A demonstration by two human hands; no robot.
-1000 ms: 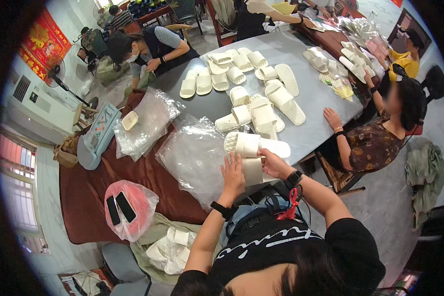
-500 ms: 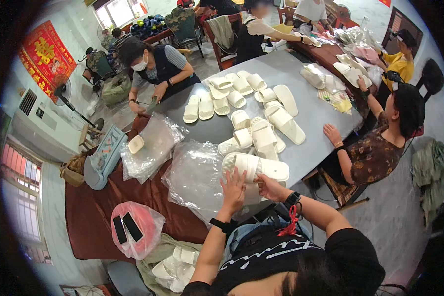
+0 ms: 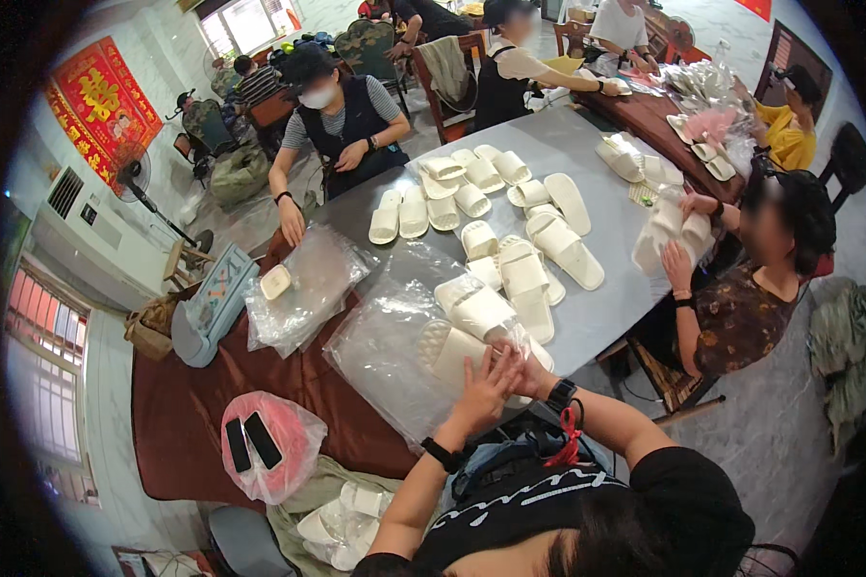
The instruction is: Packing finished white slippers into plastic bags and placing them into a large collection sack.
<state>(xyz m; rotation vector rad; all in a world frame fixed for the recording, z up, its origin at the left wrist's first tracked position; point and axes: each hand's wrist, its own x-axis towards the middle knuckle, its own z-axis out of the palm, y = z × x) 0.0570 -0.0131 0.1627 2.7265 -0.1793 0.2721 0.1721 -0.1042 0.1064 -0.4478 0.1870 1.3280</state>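
Observation:
Two cream slide slippers lie side by side before me: the farther slipper [image 3: 481,310] and the nearer slipper [image 3: 452,354]. My left hand [image 3: 486,392] is at the heel end of the nearer one, fingers bent onto it. Close beside it, my right hand [image 3: 531,373] is closed around the heel end of the pair; the two hands touch, and the fingertips partly hide each other. Under and left of the slippers spreads a clear plastic bag [image 3: 380,341]. Whether any plastic covers the slippers, I cannot tell.
More cream slippers [image 3: 523,269] lie in groups on the grey table [image 3: 606,298]. To the left are stacked clear bags [image 3: 308,308] and a pink bundle [image 3: 289,438] with two dark phones. A co-worker at right handles slippers [image 3: 669,236]; another stands across the table.
The slippers, one on top of the other before, now lie side by side. My hands have come together at the heels. The right co-worker has picked up slippers; the one across has straightened.

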